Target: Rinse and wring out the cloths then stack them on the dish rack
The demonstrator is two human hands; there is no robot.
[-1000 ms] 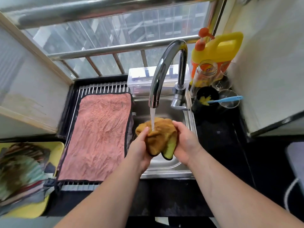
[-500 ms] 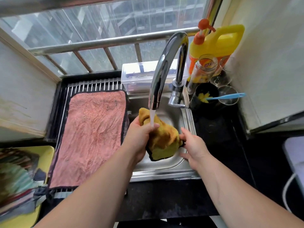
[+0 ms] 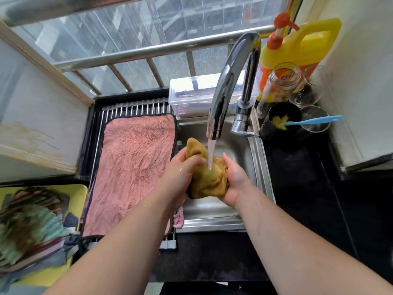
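Note:
A bunched yellow-brown cloth (image 3: 209, 182) hangs over the steel sink (image 3: 263, 179), right under the water running from the chrome tap (image 3: 228, 86). My left hand (image 3: 180, 173) grips its left side, fingers curled over the top. My right hand (image 3: 234, 179) grips its right side from below. A pink cloth (image 3: 131, 167) lies spread flat on the roll-up dish rack (image 3: 136, 107) left of the sink. Several striped and grey cloths (image 3: 27, 231) are piled on a yellow tray (image 3: 80, 192) at the lower left.
Behind the sink stands a clear plastic box (image 3: 191, 92). At the back right are a yellow detergent jug (image 3: 302, 43), a glass jar (image 3: 280, 81), a black cup (image 3: 282, 122) with a blue brush (image 3: 314, 120), and glasses (image 3: 314, 122). Black counter runs along the front and right.
Both hands have kept kneading the yellow-brown cloth under the stream; my right hand has closed back on its right side, and the view has tilted slightly.

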